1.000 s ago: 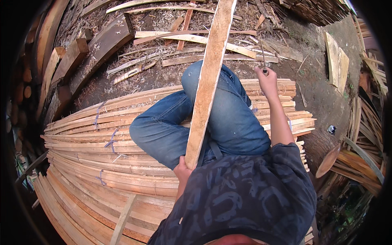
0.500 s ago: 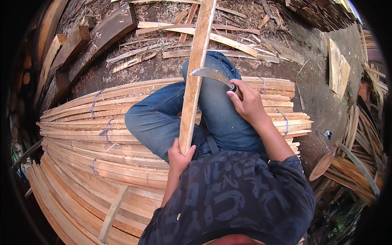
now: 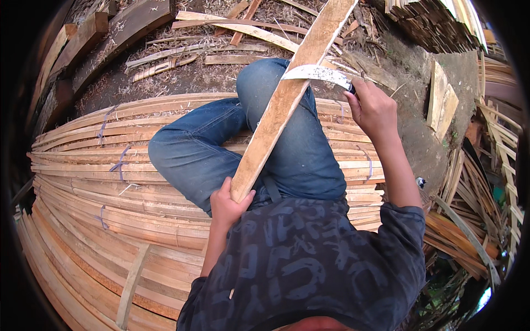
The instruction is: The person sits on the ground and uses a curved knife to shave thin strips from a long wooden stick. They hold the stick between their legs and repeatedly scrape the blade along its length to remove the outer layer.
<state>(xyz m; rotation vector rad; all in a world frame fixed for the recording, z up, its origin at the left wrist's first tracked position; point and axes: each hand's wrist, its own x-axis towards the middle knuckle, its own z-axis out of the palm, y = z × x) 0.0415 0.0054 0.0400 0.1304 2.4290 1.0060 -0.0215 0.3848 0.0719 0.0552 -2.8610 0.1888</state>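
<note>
My left hand (image 3: 228, 204) is closed around the near end of a long wooden slat (image 3: 270, 126). The slat slants up and to the right across my raised knee, and its far end runs out past the top edge. My right hand (image 3: 374, 106) grips the dark handle of a curved sickle knife (image 3: 314, 73). Its bright blade lies across the slat beyond the knee, with the tip reaching the slat's left edge. The handle is mostly hidden inside my fingers.
Under my legs lie bundles of slats (image 3: 72, 168) bound with purple ties. Thick timber beams (image 3: 124, 38) rest at the far left. Loose strips (image 3: 243, 33) and shavings cover the ground ahead. A slat stack (image 3: 436, 27) stands far right, and a scrap pile (image 3: 469, 220) lies at the right.
The slat has swung from nearly upright to a slant toward the right. My right hand and the knife have moved up and right along it. The whole view has shifted slightly.
</note>
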